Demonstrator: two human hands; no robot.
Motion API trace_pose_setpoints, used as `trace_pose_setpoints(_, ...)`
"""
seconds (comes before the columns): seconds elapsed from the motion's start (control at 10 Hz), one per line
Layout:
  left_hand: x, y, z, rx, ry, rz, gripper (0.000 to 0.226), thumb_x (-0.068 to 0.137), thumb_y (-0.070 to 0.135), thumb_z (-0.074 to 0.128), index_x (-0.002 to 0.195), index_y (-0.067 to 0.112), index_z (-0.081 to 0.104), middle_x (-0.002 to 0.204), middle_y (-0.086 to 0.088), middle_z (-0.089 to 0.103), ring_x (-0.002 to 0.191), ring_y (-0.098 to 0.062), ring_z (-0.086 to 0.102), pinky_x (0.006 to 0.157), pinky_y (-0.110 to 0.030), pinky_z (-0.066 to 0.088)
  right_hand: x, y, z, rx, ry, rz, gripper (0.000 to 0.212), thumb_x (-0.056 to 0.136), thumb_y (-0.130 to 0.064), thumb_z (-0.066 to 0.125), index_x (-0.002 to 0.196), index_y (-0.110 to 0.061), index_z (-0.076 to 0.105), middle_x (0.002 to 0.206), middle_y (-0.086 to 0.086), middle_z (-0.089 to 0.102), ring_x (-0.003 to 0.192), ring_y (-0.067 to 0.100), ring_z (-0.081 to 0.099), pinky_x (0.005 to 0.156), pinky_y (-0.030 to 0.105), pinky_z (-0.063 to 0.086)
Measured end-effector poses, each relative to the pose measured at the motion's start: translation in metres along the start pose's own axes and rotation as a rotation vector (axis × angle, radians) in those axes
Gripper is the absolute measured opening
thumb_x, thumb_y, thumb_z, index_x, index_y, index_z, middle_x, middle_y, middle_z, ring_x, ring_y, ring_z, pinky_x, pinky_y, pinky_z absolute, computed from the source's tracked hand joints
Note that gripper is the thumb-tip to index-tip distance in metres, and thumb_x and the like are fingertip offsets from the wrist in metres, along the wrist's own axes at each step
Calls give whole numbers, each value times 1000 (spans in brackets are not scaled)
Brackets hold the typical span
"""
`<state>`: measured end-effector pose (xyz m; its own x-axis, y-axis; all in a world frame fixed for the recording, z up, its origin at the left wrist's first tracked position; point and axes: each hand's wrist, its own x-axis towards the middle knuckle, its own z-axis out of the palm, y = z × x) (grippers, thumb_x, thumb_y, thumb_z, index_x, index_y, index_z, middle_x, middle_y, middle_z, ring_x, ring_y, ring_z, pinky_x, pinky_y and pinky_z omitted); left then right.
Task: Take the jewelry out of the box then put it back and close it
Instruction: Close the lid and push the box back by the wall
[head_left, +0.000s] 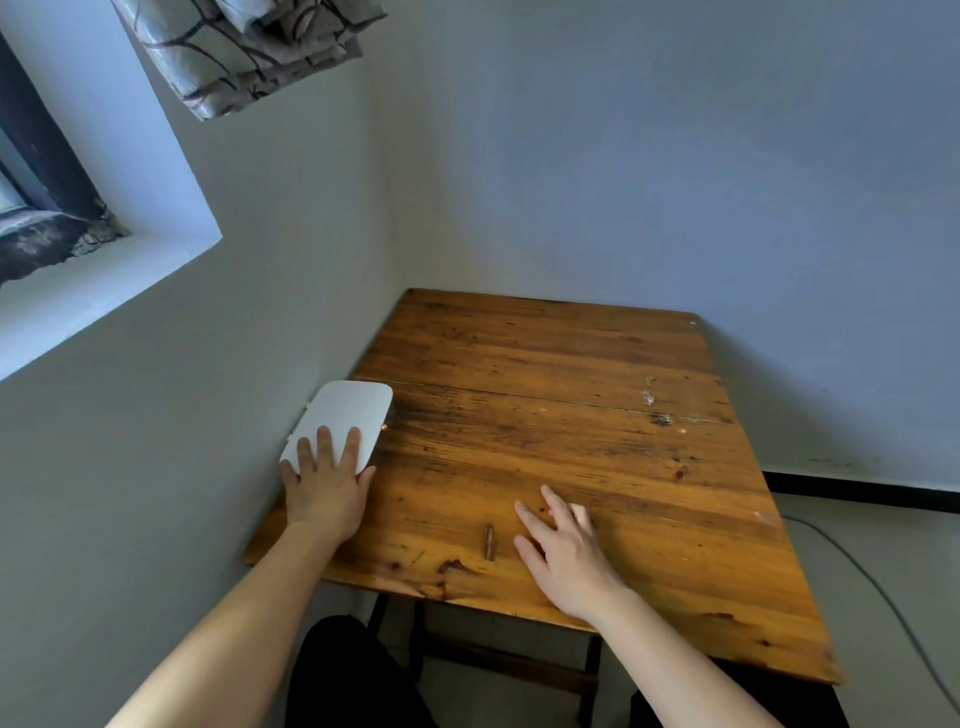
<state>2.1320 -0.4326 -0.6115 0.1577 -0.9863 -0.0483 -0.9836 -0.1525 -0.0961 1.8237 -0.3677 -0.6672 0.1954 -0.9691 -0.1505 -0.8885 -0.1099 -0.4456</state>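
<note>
White box (347, 415) shut at table (571, 452) left edge, left hand (324, 486) flat on it, right hand (563, 551) spread.

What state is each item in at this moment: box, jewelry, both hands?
White box: lid shut, flat on the table's left edge by the wall.
Left hand: palm down, fingers spread on the box lid, gripping nothing.
Right hand: open, fingers spread, low over the wooden table, holding nothing.
Silver jewelry piece: lying loose on the table's far right, untouched.
</note>
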Motion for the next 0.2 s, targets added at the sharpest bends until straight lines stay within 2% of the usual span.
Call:
trace_pose_setpoints(0.1,2,-2,-3,-11,-28,-12,66,100,54,18,155,28,-7,164,-16,-2,149,-41,0,118,-59,10,-1,1,-5,104,-47,21,58,99,-57,38,153,-41,26,165,-6,5,147,21,11,119,48,22)
trace_pose_setpoints(0.2,-7,6,-3,11,47,-44,63,102,48,26,156,26,1,163,-20,2,149,-41,1,117,-61,13,-3,-5,-32,206,-65,12,57,97,-48,52,150,-38,35,164,-9,17,148,18,19,118,45,27)
